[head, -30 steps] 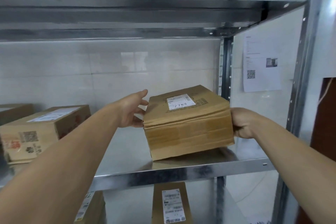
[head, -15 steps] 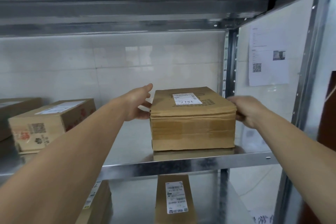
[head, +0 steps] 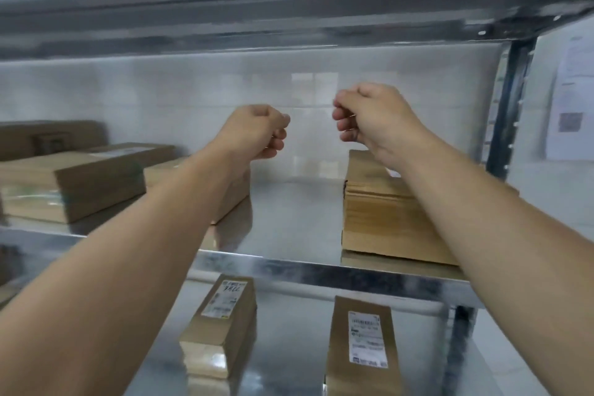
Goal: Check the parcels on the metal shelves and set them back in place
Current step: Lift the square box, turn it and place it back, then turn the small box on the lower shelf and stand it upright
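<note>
Both arms reach forward in front of the metal shelving, and the view is somewhat motion-blurred. The left hand (head: 257, 130) is balled with its fingers curled into the palm and nothing in it. The right hand (head: 373, 119) is raised a little higher, fingers likewise curled in, gripping nothing. The 2 hands are near each other with a gap between them, and neither touches a parcel.

The cardboard parcel (head: 373, 212) sits flat on the right part of the middle shelf (head: 289, 270), its near face close to the shelf's front edge. The right forearm crosses in front of it and hides most of its top.

On the left of the same shelf lies a long flat parcel (head: 80, 190), with another box (head: 236, 199) just to its right, partly behind the left forearm. A darker box (head: 48, 135) stands farther back at the far left.

On the lower shelf (head: 289, 347) lie 2 narrow parcels, well apart: the left one (head: 221, 325) and the right one (head: 363, 347), each with a white shipping label on top.

The upper shelf (head: 289, 10) runs across the top. A dark upright post (head: 511, 106) stands at the right, and a printed paper sheet (head: 572, 100) hangs on the wall beyond it.
</note>
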Demonstrator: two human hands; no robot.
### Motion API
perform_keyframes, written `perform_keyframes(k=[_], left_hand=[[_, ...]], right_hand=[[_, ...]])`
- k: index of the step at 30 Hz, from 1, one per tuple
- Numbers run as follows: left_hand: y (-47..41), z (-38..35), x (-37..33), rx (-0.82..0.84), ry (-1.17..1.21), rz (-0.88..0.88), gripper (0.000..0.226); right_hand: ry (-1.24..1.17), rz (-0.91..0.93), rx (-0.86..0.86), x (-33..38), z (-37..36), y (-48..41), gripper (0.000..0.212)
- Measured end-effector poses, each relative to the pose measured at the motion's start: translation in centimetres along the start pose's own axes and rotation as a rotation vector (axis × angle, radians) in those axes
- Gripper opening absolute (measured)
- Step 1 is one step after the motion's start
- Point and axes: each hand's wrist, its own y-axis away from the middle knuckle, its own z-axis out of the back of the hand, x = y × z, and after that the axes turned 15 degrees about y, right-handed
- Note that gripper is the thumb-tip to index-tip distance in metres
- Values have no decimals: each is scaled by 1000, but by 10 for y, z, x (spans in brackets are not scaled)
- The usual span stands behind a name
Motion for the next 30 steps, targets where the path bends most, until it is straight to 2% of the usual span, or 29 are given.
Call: perform_keyframes(k=[7, 10, 19, 24, 30], left_hand=[[68, 103, 14, -236, 31, -37, 12], [104, 150, 39, -349, 64, -46, 19], [189, 282, 101, -652, 21, 141, 22], [215, 356, 110, -737, 21, 209, 22], [223, 438, 116, -739, 44, 218, 21]], right_hand=[[-288, -103, 268, -11, -155, 47, 26], [-391, -168, 363, -18, -209, 74, 30], [-465, -342, 615, -19, -351, 146, 25], [-496, -413, 661, -2, -426, 176, 26], [-510, -435, 695, 28, -511, 202, 25]])
